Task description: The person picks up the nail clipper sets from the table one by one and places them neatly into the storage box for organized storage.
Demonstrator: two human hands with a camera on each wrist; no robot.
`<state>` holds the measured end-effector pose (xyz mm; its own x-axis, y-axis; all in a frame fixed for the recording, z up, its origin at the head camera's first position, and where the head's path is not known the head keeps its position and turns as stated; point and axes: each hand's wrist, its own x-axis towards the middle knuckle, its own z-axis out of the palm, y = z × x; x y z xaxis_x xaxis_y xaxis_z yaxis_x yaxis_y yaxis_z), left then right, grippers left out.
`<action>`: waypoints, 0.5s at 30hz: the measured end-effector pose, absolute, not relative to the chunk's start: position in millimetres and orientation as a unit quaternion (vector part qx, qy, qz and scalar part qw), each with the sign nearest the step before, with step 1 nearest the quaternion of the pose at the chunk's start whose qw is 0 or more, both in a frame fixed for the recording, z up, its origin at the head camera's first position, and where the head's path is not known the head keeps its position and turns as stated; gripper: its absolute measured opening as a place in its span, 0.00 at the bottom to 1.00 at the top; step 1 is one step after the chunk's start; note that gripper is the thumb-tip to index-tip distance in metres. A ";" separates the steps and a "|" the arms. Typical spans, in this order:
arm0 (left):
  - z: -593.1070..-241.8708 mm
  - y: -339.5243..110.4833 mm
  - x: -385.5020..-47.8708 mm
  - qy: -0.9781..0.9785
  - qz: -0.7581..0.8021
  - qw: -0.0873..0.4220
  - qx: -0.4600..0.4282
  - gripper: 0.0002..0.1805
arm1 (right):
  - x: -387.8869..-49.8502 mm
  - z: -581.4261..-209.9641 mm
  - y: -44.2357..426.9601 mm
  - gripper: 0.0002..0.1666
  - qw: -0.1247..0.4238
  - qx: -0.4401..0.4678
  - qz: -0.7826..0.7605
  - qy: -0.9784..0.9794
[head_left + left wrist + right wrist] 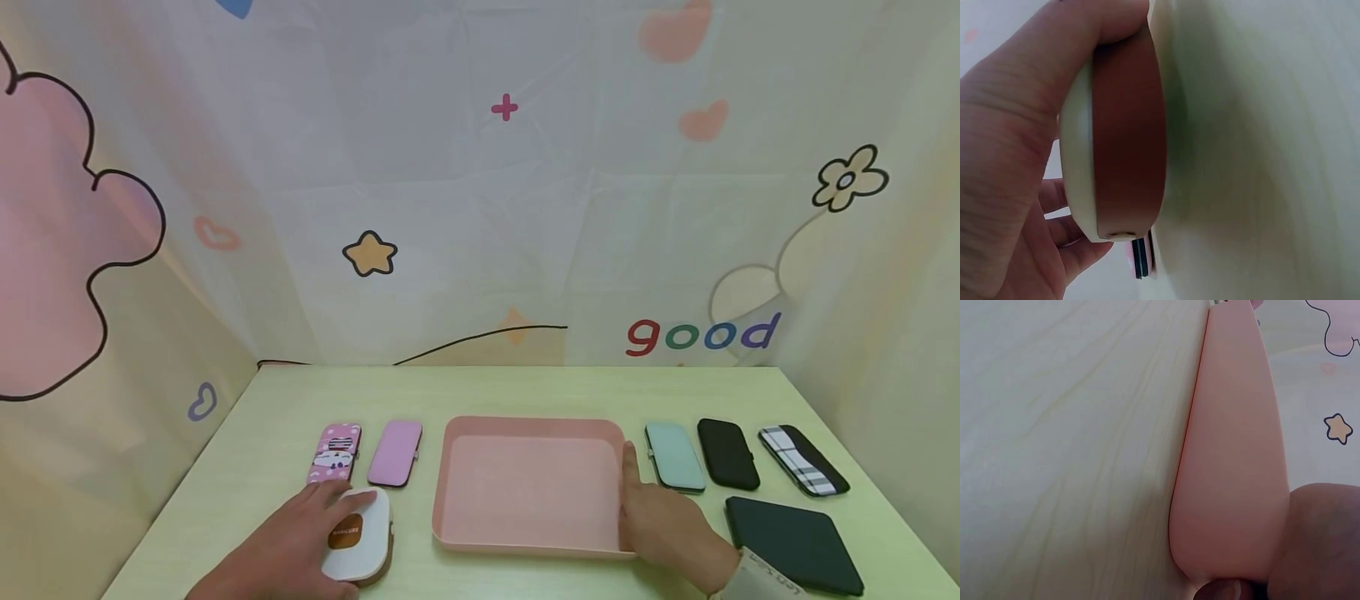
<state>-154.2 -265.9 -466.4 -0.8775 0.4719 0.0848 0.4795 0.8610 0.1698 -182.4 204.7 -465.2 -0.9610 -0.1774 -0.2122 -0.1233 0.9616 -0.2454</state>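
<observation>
A rounded case with a white lid and brown side (371, 542) stands left of the tray; my left hand (288, 542) grips it, fingers across the lid and thumb at its near side. The left wrist view shows the brown side (1129, 137) close up, with the left hand (1010, 162) around it. My right hand (667, 521) holds the right edge of the pink tray (532, 427), index finger along the rim. In the right wrist view the tray wall (1229, 450) rests on the table, the right hand (1316, 544) at its corner. Some fingers are hidden.
Behind the left hand lie a patterned pink case (336, 450) and a plain pink one (396, 454). Right of the tray are a mint case (675, 457), a black case (727, 454), a plaid case (802, 460) and a larger dark flat case (795, 542). A printed curtain (450, 167) hangs behind.
</observation>
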 end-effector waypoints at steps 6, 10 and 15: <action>-460.5 -261.1 -157.4 -0.968 -0.086 -0.015 -0.234 0.54 | -182.4 -466.7 205.5 0.51 0.116 -0.075 -0.111 0.984; -457.6 -258.5 -159.2 -0.967 -0.089 -0.022 -0.237 0.54 | -182.5 -466.6 205.7 0.52 0.119 -0.074 -0.111 0.984; -455.7 -256.7 -158.7 -0.964 -0.079 0.009 -0.256 0.53 | -182.8 -466.8 205.1 0.52 0.116 -0.075 -0.119 0.983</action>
